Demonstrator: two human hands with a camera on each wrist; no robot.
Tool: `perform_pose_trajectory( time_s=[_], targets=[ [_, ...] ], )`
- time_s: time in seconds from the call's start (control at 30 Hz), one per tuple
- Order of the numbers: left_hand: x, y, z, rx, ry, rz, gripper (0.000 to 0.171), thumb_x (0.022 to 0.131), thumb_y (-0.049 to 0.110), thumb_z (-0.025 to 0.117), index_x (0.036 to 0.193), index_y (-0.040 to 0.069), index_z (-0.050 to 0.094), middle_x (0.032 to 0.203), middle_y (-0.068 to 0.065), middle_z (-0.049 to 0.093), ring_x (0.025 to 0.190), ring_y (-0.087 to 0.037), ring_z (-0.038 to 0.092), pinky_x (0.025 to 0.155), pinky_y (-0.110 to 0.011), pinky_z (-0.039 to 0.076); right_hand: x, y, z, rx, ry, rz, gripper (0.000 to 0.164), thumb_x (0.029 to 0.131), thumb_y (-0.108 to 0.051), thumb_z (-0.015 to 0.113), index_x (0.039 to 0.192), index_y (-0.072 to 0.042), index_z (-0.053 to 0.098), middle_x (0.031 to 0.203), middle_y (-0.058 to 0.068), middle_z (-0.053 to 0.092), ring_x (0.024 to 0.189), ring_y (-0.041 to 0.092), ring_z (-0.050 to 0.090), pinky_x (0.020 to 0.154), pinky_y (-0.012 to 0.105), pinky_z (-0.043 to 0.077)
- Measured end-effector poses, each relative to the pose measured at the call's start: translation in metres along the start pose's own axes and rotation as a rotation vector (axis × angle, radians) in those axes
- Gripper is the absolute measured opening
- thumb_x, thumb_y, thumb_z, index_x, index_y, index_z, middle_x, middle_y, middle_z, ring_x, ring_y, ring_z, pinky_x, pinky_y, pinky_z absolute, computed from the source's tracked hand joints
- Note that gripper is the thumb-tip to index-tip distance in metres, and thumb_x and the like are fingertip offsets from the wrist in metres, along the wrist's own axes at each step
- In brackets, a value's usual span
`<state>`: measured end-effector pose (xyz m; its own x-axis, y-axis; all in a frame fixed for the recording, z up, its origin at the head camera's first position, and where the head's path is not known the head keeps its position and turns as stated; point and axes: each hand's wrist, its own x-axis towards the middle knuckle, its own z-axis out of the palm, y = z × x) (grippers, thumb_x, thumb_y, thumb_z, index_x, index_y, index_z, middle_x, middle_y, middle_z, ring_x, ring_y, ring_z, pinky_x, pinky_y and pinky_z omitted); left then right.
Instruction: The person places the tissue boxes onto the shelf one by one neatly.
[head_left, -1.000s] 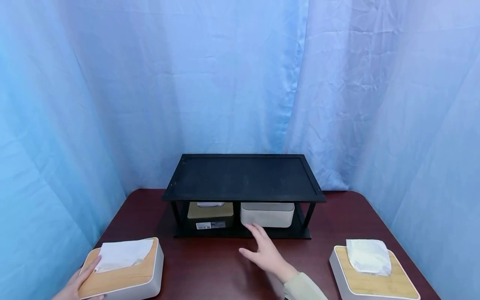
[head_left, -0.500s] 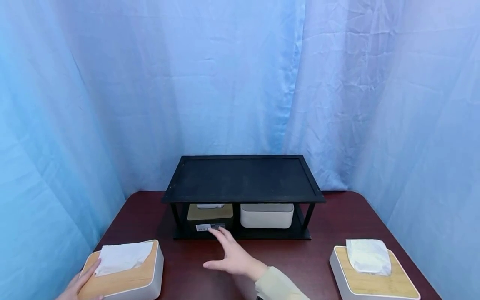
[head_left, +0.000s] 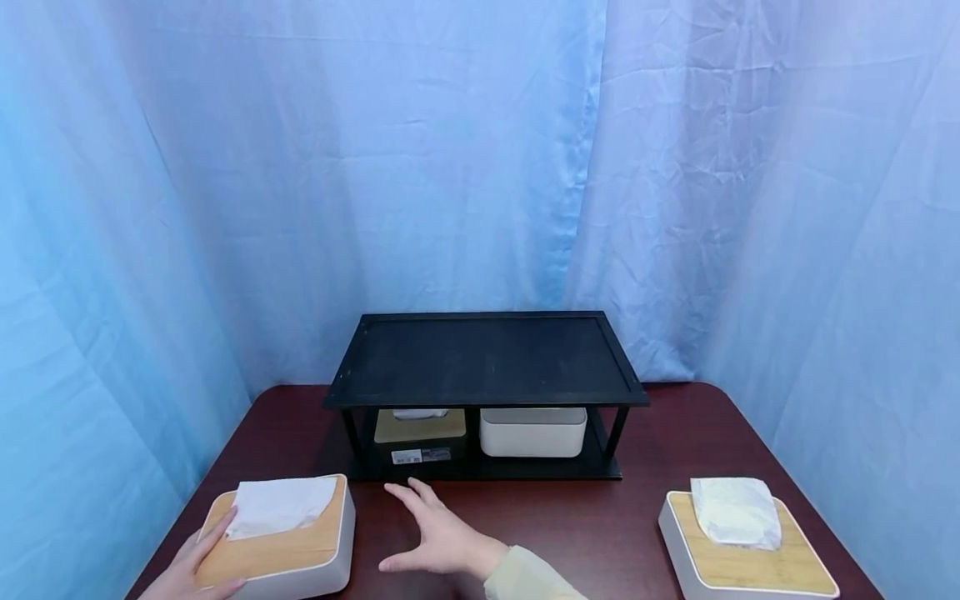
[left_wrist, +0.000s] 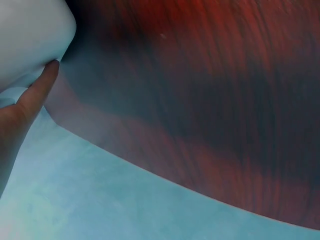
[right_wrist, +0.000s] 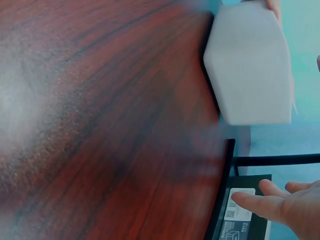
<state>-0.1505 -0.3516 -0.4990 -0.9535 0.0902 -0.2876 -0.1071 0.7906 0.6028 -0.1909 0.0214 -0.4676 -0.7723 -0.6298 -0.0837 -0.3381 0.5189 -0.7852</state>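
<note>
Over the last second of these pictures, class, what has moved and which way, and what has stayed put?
The right hand swept left from in front of the shelf's white box to near the left tissue box, fingers spread, holding nothing. The left hand, resting on that tissue box, pushed it right, toward the table's middle. The black shelf, the boxes under it and the right tissue box stayed put.

My left hand (head_left: 197, 573) lies low at the near left, fingers flat and pressing. My right hand (head_left: 435, 537) hovers mid-frame, palm down, fingers spread and straight, pale sleeve at the wrist.
</note>
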Motion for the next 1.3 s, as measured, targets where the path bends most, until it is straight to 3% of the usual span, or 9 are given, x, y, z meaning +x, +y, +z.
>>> perform_pose_trajectory(
  time_s=[0.1, 0.27, 0.5, 0.67, 0.87, 1.1, 1.3],
  targets=[
    [0.001, 0.007, 0.006, 0.007, 0.038, 0.051, 0.102, 0.083, 0.037, 0.069, 0.15, 0.007, -0.003, 0.138, -0.044, 0.011, 0.122, -0.056, 0.022, 0.092, -0.071, 0.03, 0.001, 0.0, 0.004, -0.019, -0.002, -0.002, 0.083, 0.079, -0.034, 0.076, 0.147, -0.034, 0.029, 0.153, 0.017, 0.022, 0.135, 0.033, 0.036, 0.101, 0.042, 0.042],
    [0.003, 0.022, 0.013, 0.006, 0.063, 0.072, 0.1, 0.082, 0.033, 0.07, 0.15, 0.006, 0.002, 0.14, -0.043, 0.011, 0.124, -0.054, 0.022, 0.093, -0.067, 0.033, 0.003, 0.001, 0.009, -0.033, -0.008, 0.027, 0.086, 0.077, -0.036, 0.077, 0.148, -0.032, 0.028, 0.153, 0.017, 0.022, 0.135, 0.034, 0.035, 0.101, 0.045, 0.042],
    [0.008, 0.047, 0.024, -0.029, 0.034, 0.037, 0.099, 0.081, 0.039, 0.071, 0.151, 0.004, 0.009, 0.143, -0.039, 0.006, 0.128, -0.055, 0.017, 0.095, -0.066, 0.033, 0.005, 0.006, 0.013, -0.04, -0.006, 0.038, 0.09, 0.076, -0.037, 0.078, 0.148, -0.037, 0.024, 0.155, 0.018, 0.018, 0.136, 0.037, 0.033, 0.102, 0.052, 0.04],
    [0.015, 0.065, 0.036, -0.081, 0.025, -0.007, 0.102, 0.079, 0.047, 0.072, 0.152, 0.009, 0.013, 0.146, -0.037, 0.003, 0.129, -0.055, 0.017, 0.095, -0.069, 0.031, 0.002, 0.01, 0.015, -0.073, 0.013, 0.002, 0.092, 0.075, -0.037, 0.079, 0.148, -0.035, 0.024, 0.154, 0.023, 0.016, 0.137, 0.039, 0.031, 0.102, 0.048, 0.04],
    [0.021, 0.086, 0.05, -0.075, 0.046, -0.021, 0.102, 0.077, 0.052, 0.071, 0.152, 0.012, 0.015, 0.146, -0.035, 0.007, 0.127, -0.053, 0.026, 0.092, -0.069, 0.034, -0.001, 0.015, 0.019, -0.076, 0.079, -0.028, 0.095, 0.072, -0.035, 0.082, 0.149, -0.03, 0.026, 0.152, 0.028, 0.014, 0.133, 0.041, 0.036, 0.1, 0.04, 0.043],
    [0.021, 0.104, 0.063, -0.095, 0.066, -0.015, 0.103, 0.076, 0.053, 0.072, 0.152, 0.011, 0.016, 0.148, -0.035, 0.007, 0.128, -0.052, 0.024, 0.094, -0.07, 0.032, -0.006, 0.028, 0.019, -0.054, 0.184, -0.043, 0.092, 0.068, -0.035, 0.084, 0.145, -0.022, 0.035, 0.152, 0.029, 0.015, 0.128, 0.041, 0.042, 0.098, 0.04, 0.045],
    [0.022, 0.117, 0.073, -0.089, 0.083, -0.002, 0.105, 0.074, 0.054, 0.073, 0.152, 0.011, 0.017, 0.148, -0.035, 0.009, 0.126, -0.051, 0.03, 0.095, -0.068, 0.034, -0.013, 0.039, 0.017, -0.057, 0.261, -0.064, 0.091, 0.066, -0.033, 0.086, 0.143, -0.019, 0.039, 0.153, 0.028, 0.016, 0.128, 0.041, 0.042, 0.097, 0.041, 0.045]
  ],
)
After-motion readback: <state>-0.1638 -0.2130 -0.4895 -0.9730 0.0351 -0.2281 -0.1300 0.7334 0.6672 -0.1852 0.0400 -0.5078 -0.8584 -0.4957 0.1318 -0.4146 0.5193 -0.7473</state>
